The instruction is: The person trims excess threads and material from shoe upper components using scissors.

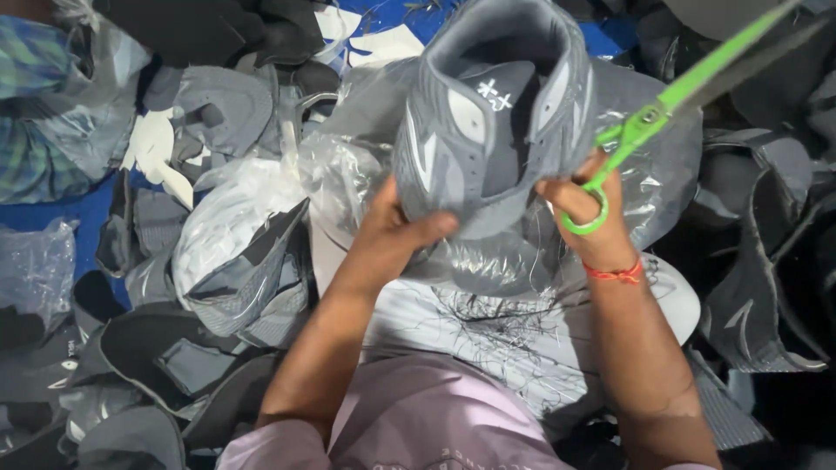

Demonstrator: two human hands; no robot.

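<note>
Hands raised, we hold the grey shoe upper (pixel 488 113) between them: left hand (pixel 396 228) clamps its near-left edge, right hand (pixel 582 213) pinches its right edge, fingers looped through green scissors (pixel 662 109).

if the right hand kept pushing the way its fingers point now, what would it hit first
The right hand points left, fingers already against the grey fabric shoe upper, so it would press further into that. The left hand grips the far side, though depth is hard to judge.
</note>
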